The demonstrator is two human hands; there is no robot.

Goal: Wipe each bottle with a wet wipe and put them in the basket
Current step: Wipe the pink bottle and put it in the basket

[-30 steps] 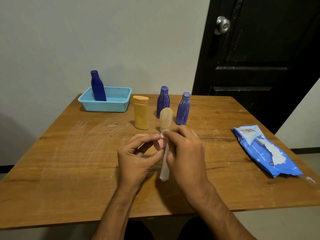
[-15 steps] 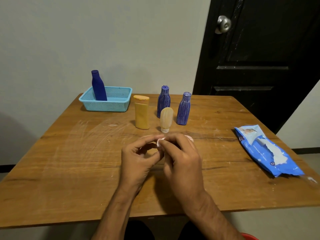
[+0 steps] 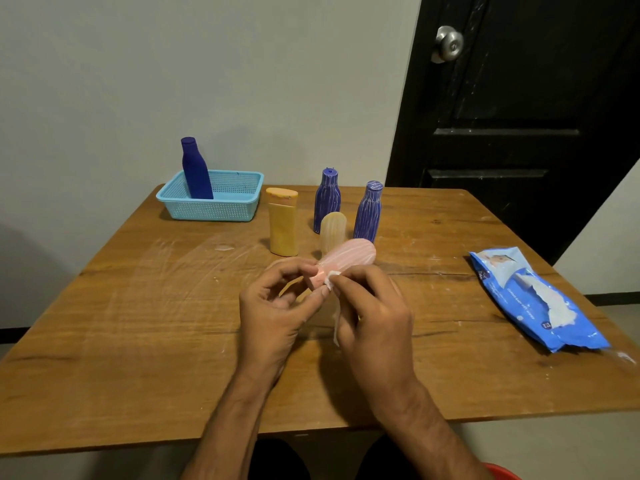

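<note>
The left hand (image 3: 277,306) pinches the capped end of a pale pink ribbed bottle (image 3: 349,256), tilted sideways; the right hand (image 3: 374,306) grips a white wipe (image 3: 335,323) against it.

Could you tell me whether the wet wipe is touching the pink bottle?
Touching. The head view shows the right hand pinching the wet wipe against the cap end of the pink bottle, which the left hand holds.

I hold the pink ribbed bottle (image 3: 349,259) tilted toward 2 o'clock, white wet wipe (image 3: 333,284) at its cap; the blue basket (image 3: 211,209) at 11 o'clock holds one upright blue bottle (image 3: 196,171).
</note>
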